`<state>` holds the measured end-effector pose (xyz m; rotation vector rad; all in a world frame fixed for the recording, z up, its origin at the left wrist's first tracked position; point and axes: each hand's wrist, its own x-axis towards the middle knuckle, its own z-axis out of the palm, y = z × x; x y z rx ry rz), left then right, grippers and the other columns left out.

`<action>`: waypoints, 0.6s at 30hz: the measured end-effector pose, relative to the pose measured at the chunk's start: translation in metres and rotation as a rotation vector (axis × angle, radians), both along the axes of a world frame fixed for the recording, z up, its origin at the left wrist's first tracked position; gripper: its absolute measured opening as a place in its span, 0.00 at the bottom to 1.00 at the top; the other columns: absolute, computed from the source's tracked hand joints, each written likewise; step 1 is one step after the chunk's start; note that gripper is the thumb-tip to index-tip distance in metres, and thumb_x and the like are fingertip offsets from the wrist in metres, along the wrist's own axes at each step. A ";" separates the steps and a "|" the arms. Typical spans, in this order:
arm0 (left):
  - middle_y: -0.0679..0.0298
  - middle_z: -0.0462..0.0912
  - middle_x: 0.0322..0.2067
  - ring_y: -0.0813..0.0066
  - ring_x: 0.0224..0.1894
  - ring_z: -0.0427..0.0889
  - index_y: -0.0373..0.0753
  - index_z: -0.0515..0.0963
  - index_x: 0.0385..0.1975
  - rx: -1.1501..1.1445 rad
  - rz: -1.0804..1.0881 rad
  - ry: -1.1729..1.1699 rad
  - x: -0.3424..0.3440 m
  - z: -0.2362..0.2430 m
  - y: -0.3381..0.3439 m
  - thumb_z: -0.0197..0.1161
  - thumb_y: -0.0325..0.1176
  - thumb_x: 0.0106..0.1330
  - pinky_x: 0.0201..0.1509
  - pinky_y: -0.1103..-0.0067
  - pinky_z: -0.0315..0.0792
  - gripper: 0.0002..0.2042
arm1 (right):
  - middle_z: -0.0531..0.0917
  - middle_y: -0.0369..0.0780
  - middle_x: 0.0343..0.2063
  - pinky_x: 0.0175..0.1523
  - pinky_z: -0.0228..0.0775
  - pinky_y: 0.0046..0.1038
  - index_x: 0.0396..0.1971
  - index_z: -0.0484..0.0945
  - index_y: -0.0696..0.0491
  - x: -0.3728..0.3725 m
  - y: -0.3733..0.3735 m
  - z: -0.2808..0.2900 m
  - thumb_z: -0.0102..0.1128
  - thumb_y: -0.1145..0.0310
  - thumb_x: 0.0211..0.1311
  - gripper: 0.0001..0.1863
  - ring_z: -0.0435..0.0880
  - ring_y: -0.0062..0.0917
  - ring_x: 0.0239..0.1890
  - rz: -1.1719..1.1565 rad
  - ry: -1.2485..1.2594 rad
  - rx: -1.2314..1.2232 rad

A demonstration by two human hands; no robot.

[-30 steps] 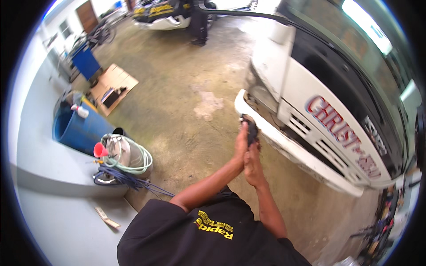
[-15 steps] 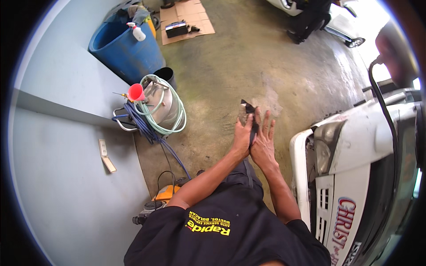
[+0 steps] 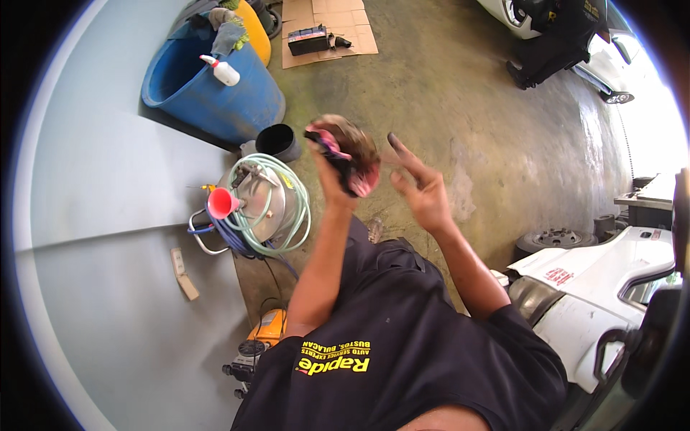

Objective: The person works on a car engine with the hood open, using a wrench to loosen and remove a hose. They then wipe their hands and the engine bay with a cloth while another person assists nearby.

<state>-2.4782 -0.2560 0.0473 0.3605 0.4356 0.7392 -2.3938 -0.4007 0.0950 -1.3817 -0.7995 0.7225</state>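
Note:
My left hand (image 3: 332,183) is raised over the floor, closed on a bunched rag (image 3: 352,138). The rag shows black, pink and brown patches, and motion smears its outline. Apart from it, to the right, my right hand (image 3: 425,192) holds nothing. Its fingers are spread, one pointing up and left, with a darkened fingertip.
Left stand a blue barrel (image 3: 251,108) with a spray bottle (image 3: 223,72) on its rim, a black bucket (image 3: 279,144), and a metal tank wrapped in green hose (image 3: 300,212). A battery (image 3: 307,42) lies on cardboard (image 3: 363,32). Right are a white vehicle (image 3: 589,251) and a person (image 3: 560,50).
My hands, pressed together around the dark rag before, have come apart. The left carried the rag up and left, while the right opened empty. The view has shifted, and the vehicle appears lower right.

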 end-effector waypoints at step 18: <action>0.65 0.84 0.44 0.82 0.40 0.80 0.35 0.78 0.51 0.546 -0.113 0.142 0.394 0.047 0.183 0.58 0.39 0.78 0.44 0.82 0.75 0.14 | 0.53 0.40 0.78 0.80 0.38 0.36 0.79 0.42 0.52 0.317 0.241 0.021 0.25 0.37 0.79 0.42 0.51 0.31 0.79 -0.123 0.427 0.298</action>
